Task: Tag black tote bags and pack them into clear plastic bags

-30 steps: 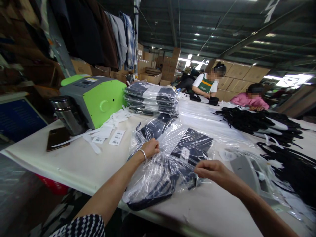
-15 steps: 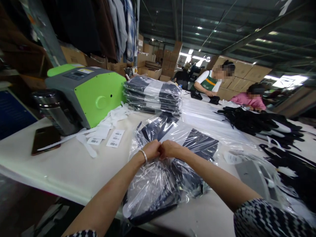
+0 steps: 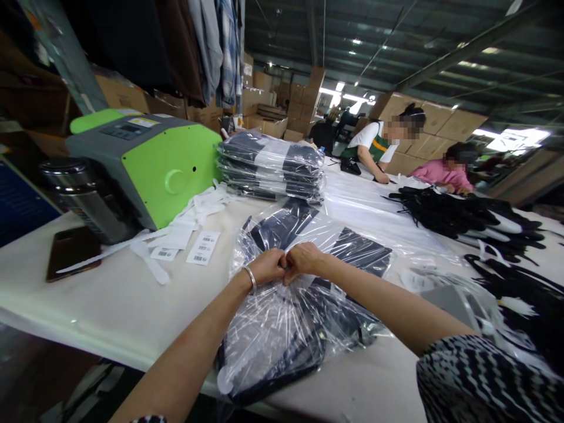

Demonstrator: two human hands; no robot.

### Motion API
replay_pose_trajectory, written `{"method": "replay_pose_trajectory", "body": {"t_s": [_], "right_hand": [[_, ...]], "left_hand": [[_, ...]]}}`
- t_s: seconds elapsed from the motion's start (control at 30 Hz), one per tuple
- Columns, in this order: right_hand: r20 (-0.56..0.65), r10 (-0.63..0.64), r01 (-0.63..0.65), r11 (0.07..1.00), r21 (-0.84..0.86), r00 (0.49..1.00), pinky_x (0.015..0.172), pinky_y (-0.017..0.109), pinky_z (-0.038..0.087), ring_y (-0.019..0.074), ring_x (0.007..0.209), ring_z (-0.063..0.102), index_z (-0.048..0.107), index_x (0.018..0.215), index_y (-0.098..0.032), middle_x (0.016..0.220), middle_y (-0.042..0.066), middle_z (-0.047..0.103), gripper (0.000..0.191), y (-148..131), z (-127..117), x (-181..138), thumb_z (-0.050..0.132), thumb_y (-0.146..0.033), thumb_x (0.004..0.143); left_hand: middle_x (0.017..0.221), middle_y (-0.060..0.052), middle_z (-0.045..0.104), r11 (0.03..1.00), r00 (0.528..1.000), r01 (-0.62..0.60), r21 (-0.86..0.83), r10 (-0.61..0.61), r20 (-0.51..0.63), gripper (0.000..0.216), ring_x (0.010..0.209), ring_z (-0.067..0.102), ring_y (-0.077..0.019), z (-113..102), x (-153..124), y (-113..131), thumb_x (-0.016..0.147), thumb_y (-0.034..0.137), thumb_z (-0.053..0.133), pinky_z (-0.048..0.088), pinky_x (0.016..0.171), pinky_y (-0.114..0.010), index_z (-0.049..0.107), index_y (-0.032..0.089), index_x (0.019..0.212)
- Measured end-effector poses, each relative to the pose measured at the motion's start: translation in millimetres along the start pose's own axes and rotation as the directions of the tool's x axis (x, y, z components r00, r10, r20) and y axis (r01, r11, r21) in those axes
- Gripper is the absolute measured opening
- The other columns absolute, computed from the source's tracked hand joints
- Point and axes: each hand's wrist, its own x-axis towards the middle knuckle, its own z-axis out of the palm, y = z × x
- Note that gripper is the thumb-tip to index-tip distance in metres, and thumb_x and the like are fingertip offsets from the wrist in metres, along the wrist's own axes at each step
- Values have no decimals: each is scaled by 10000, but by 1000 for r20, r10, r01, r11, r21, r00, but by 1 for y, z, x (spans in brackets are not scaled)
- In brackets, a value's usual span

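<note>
A clear plastic bag (image 3: 282, 329) with dark and grey flat items inside lies on the table in front of me. My left hand (image 3: 268, 266), with a bangle at the wrist, pinches the gathered plastic at the bag's middle. Right against it, my right hand (image 3: 304, 261) is closed on the same bunched film. Creases fan out from between the two hands. Just beyond the bag sits a stack of plastic-wrapped dark packs (image 3: 271, 164) with pale bands. What exactly the bagged items are, I cannot tell.
At left stand a green and grey machine (image 3: 167, 176), a steel flask (image 3: 88, 202), a phone (image 3: 73, 252) and barcode labels (image 3: 203, 247). Black strapped items (image 3: 462, 214) are heaped at right. Two people (image 3: 374, 147) work across the table.
Both hands stay at the gathered plastic, with the right hand's fingers shifting slightly. The view has moved a little. The co-worker in the green vest has leaned and moved an arm.
</note>
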Motion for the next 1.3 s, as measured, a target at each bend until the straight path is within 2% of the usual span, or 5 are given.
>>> {"method": "replay_pose_trajectory", "body": {"t_s": [0.37,0.7,0.93,1.1,1.3], "right_hand": [[-474,196,-69,959,273,858,1091,427,394,278,1376,444,410,1483,-177,1498,148,476,626,-2,14,-21,563,-457,945],[-616,-26,96,992,81,788,1241,543,62,308,1523,161,346,1538,-186,1635,111,269,782,-31,69,17,422,-683,939],[-614,-5,140,975,171,789,1241,539,97,299,1510,211,351,1530,-202,1612,105,329,797,-34,62,13,456,-702,918],[-529,191,109,868,484,827,1082,294,418,176,1278,558,524,1416,-232,1421,40,591,563,5,29,-3,325,-580,1020],[-482,621,-302,754,584,618,1170,455,259,263,1397,398,556,1354,-142,1472,161,503,454,129,27,-97,502,-388,975]], "left_hand": [[519,54,560,924,975,126,-361,-182,-126,173,455,574,-138,-5,-3,-2,732,75,459,437,479,-221,546,187,833],[1197,-107,604,933,663,92,-348,-318,-677,363,1154,588,-259,-37,-61,-36,806,381,583,498,984,-438,537,195,1115],[1401,-128,517,983,796,139,-117,-181,-578,561,1339,464,-317,-11,-116,-34,838,561,542,367,1152,-578,506,210,1273],[1459,-134,505,988,879,138,75,-87,-469,568,1363,464,-342,19,-152,-21,840,578,530,351,1172,-588,552,216,1278],[1408,-151,563,955,844,221,196,-87,-529,585,1302,533,-379,51,-211,-69,858,573,496,437,1110,-589,511,209,1316]]}}
